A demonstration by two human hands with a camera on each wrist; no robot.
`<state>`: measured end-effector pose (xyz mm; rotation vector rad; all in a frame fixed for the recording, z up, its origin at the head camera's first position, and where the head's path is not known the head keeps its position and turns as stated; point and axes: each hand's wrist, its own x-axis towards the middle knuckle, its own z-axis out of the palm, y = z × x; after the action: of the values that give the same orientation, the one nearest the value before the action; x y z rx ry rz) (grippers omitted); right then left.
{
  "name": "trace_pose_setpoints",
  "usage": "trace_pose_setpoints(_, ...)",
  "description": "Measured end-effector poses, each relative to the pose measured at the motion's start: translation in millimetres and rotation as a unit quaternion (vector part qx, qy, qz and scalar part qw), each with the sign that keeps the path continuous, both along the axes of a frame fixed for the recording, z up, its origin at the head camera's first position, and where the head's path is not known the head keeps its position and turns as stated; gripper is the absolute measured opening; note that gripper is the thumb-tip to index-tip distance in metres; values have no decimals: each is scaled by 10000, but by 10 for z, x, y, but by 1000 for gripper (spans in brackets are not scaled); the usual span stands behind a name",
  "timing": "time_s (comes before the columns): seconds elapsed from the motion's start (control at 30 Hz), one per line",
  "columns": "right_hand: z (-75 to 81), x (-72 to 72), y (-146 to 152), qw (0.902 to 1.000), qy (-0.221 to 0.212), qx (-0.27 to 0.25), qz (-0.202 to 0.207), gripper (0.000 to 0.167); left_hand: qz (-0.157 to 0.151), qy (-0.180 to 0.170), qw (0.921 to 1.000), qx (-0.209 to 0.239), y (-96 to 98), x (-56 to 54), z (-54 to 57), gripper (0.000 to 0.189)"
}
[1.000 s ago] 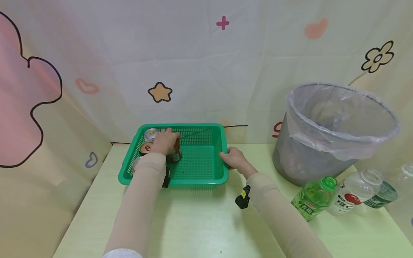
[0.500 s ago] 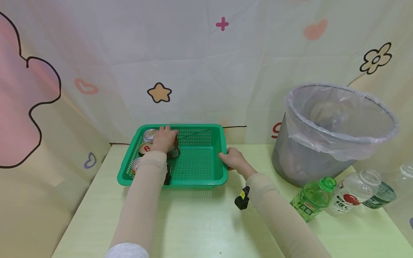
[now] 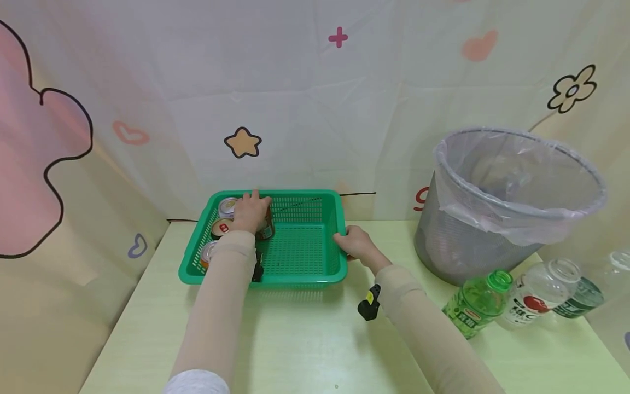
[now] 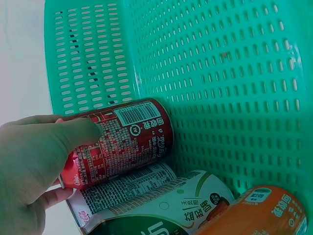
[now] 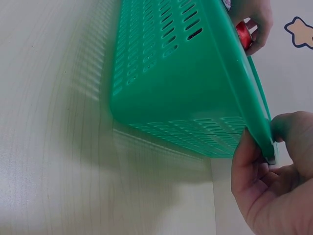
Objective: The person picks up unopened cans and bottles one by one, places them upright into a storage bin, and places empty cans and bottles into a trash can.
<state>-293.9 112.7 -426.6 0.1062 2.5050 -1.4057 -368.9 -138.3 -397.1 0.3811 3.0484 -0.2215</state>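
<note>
Nearest you, at the right of the table (image 3: 295, 350), stand a green bottle (image 3: 473, 309) and a clear bottle (image 3: 534, 303), with a green-labelled bottle (image 3: 581, 300) next in line; all are outside the basket and untouched. Farther in, your right hand (image 3: 358, 242) pinches the right rim of the green basket (image 3: 295, 279), thumb and fingers closed on it. Inside, your left hand (image 3: 250, 212) curls thumb and fingers round the upper end of the red can (image 4: 129, 139), leaving no visible gap. That can is in the left part of the basket, beside three other cans (image 3: 222, 226). Its placing looks nearly done; letting go is left, though you cannot tell here whether its base touches the floor of the basket. Beyond, at right, stands the lined bin (image 3: 455, 241), before the printed curtain (image 3: 295, 82).
</note>
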Motion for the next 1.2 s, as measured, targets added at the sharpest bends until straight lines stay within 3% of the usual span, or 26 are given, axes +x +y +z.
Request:
trace_pose_setpoints(0.3, -16, 4, -14, 9999, -9, 91, -52, 29, 5, -150, 9997, 183, -28, -9, -23, 48)
trace_pose_setpoints(0.53, -5, 15, -22, 9999, 44, 117, -100, 29, 217, -264, 9976, 601, -16, 5, 23, 49)
trace_pose_setpoints(0.9, -4, 40, -26, 9997, 123, 70, -193, 29, 421, -254, 9961, 726, 22, -5, 12, 49)
trace_pose_setpoints(1.2, -59, 23, -6, 9994, 132, 198, -238, 35, 318, -499, 9939, 926, 40, 101, 143, 53)
